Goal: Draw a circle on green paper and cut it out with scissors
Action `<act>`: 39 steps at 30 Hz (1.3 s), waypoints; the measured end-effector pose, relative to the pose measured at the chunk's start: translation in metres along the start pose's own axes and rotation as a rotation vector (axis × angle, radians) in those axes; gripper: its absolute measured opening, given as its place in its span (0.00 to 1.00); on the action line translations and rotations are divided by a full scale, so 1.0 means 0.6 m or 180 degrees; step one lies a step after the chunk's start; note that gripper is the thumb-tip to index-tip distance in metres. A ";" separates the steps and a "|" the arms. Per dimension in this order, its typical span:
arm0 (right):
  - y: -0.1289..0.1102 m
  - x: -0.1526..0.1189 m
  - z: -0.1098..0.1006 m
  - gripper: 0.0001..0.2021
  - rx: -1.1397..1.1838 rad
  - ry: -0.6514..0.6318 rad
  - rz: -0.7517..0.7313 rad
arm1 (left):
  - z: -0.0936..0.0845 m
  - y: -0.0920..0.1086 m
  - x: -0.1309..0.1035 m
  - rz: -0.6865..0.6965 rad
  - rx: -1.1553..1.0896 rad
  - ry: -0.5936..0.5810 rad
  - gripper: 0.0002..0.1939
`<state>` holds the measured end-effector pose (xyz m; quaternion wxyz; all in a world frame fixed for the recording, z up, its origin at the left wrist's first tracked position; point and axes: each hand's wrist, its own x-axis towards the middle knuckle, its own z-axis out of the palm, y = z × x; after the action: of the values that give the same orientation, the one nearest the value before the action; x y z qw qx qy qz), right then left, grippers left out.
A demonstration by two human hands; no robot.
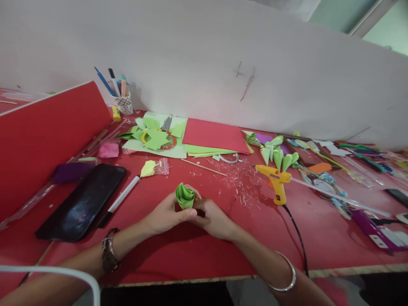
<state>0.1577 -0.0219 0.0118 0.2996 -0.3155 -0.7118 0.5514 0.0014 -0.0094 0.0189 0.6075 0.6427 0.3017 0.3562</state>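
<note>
Near the front middle of the red table, my left hand (168,213) is closed around a rolled green paper cone (185,196), its layered open end facing up. My right hand (214,217) meets it from the right, thumb and fingers curled at the cone's lower side. What the right fingertips pinch is partly hidden behind the left thumb. A yellow glue gun (274,180) with a clear glue stick in its back stands to the right of my hands. Beyond it lie several finished-looking pale green paper cones (278,158).
A black phone (83,202) and a white marker (124,194) lie at left. Scissors (166,124) rest among green paper pieces (156,138), beside a red sheet (213,135). A pen cup (123,104) stands near the wall. Paper shreds (244,187) and a thin stick (204,167) lie ahead.
</note>
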 end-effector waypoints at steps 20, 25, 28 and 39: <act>0.013 0.007 -0.023 0.21 0.1262 0.0897 0.1269 | -0.144 0.015 0.015 -0.0130 0.4095 0.0568 0.21; 0.010 0.007 -0.026 0.24 0.1500 0.0837 0.1346 | -0.192 -0.021 0.025 -0.0306 0.4887 0.0397 0.24; 0.012 0.004 -0.025 0.28 0.1121 0.0583 0.1411 | -0.196 -0.028 0.033 -0.0315 0.4952 0.0396 0.17; -0.007 -0.001 -0.021 0.07 -0.0770 0.1645 -0.0482 | -0.072 0.028 0.036 0.0555 0.2905 -0.0053 0.19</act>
<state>0.1674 -0.0155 0.0188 0.4714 -0.4249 -0.6940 0.3401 -0.0228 0.0312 0.0380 0.2327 0.8701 0.3676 0.2316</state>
